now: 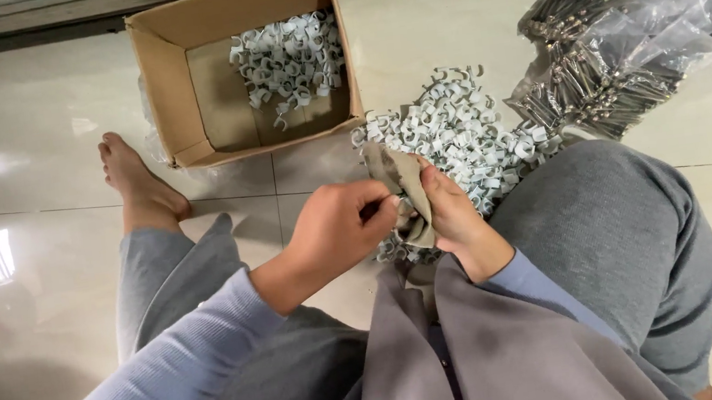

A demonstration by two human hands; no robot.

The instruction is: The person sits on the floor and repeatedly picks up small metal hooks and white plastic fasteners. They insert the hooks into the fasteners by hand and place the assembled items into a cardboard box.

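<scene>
Both hands pinching a beige cloth over the floor pile.
Left hand (337, 230) and right hand (455, 219) are closed on the cloth (405, 186), cardboard box (176, 86) of white clips (291, 57) up left, loose clips (467, 135) just behind, bagged metal parts (627, 27) far right.

Open brown cardboard box (176, 86) sits beyond the hands, upper left; clear plastic bags (627, 27) lie upper right.

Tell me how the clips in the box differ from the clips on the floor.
The clips in the cardboard box form a smaller heap, walled in; the clips on the floor form a bigger, loose pile spread by the person's knee. Both heaps are the same small white curved clips.
</scene>
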